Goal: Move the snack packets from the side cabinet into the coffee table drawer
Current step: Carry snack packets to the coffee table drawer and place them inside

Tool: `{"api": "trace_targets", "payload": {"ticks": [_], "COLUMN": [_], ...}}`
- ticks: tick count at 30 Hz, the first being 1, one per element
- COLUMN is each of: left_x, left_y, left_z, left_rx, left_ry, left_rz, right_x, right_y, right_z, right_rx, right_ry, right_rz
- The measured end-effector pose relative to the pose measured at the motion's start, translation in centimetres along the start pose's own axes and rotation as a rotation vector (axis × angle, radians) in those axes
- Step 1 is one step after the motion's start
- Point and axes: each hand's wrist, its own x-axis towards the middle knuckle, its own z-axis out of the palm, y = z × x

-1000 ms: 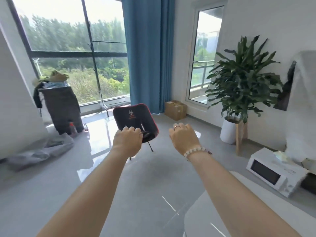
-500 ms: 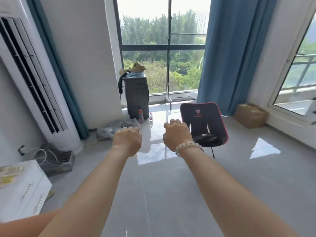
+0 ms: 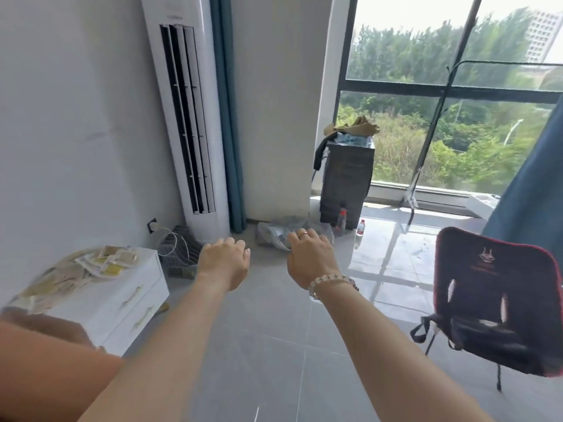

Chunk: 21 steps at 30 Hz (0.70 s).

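Note:
A low white side cabinet (image 3: 122,303) with two gold-handled drawers stands at the lower left against the wall. Several yellow and white snack packets (image 3: 88,266) lie heaped on its top. My left hand (image 3: 224,261) is stretched out in front of me over the grey floor, to the right of the cabinet, fingers loosely curled and holding nothing. My right hand (image 3: 310,258), with a ring and a bead bracelet, hangs beside it, also loosely curled and empty. The coffee table drawer is out of view.
A tall white air conditioner (image 3: 189,117) stands behind the cabinet, with a grey basket (image 3: 176,254) and cables at its foot. A dark chair (image 3: 493,303) is at the right. A dark bin (image 3: 345,184), bottles and a crumpled bag (image 3: 277,233) sit by the window.
The view has swung left: the chair slid to the right edge, and the cabinet with its packets has come further into view. Both hands stay held out in front, empty.

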Motion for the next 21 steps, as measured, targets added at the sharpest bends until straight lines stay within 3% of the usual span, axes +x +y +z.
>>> {"api": "trace_targets", "payload": {"ticks": [11, 21], "left_x": [6.3, 14.5], "left_y": [-7.9, -16.5], "left_z": [2.6, 8.5], "left_rx": [0.123, 0.126], "left_ry": [-0.062, -0.039], "left_rz": [-0.321, -0.449], "right_x": [12.4, 26.0], "right_y": [-4.8, -9.1], "right_z": [6.7, 13.5], "right_rx": [0.196, 0.255], "right_ry": [-0.1, -0.091], "right_rz": [-0.344, -0.411]}}
